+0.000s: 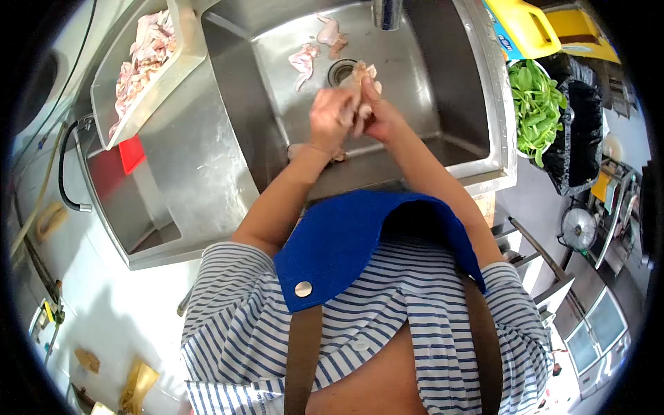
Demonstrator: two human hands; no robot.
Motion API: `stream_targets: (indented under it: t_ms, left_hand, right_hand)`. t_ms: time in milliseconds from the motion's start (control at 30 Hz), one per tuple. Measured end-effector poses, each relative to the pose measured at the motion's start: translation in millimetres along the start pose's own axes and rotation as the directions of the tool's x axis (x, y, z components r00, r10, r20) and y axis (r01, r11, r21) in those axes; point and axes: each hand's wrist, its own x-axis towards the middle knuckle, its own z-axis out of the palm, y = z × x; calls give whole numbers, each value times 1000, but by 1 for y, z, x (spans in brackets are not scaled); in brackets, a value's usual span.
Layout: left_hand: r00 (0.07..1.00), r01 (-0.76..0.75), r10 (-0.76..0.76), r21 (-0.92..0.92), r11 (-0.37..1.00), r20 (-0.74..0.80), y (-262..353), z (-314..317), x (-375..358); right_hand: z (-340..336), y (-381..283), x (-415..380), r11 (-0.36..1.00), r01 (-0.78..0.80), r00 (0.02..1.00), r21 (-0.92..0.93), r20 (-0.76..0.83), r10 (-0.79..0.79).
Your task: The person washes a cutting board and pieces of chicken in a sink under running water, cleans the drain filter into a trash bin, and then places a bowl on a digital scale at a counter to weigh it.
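Note:
Over the sink (283,104), near its drain (342,72), both hands are together at a pale raw chicken piece (361,72). My right hand (382,119) is closed around it, thumb along its upper side. Curled and blurred by motion, my left hand (330,119) presses against the same piece from the left; its fingertips are partly hidden. Two more pieces, a chicken wing (303,63) and another chicken piece (330,33), lie on the sink floor beyond the hands. Partly under my left wrist is one further chicken piece (297,150).
A white tub (181,66) heaped with raw chicken pieces (144,66) stands left of the basin. The faucet (386,14) hangs over the far side. To the right are a yellow jug (529,28), a bowl of green leaves (536,111) and a black-lined bin (581,138).

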Motion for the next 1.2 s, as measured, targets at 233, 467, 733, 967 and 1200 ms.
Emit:
stream_targets:
  t_ms: [233,467,733,967,1200]
  left_hand:
    - [904,-220,268,-176,960,332,3,-18,-18]
    - [633,707,-264,-682,-186,728,0,-24,31]
    - [673,625,-194,-408,665,714,41,-38,50]
    - [580,784,-300,-420,457,757,22,-32,34]
    - [612,790,-567,-390,474,552,24,-19,18]
  right_hand:
    - [-15,-5,-1,999,33,996,4,-84,-32]
    - [17,-6,-50,926,29,989,-375,143,27]
    - [17,-10,-50,842,-106,993,-529,-8,120]
    - [23,0,-55,827,-120,975,-549,92,203]
    - [9,11,-48,769,-164,986,-618,-108,123]
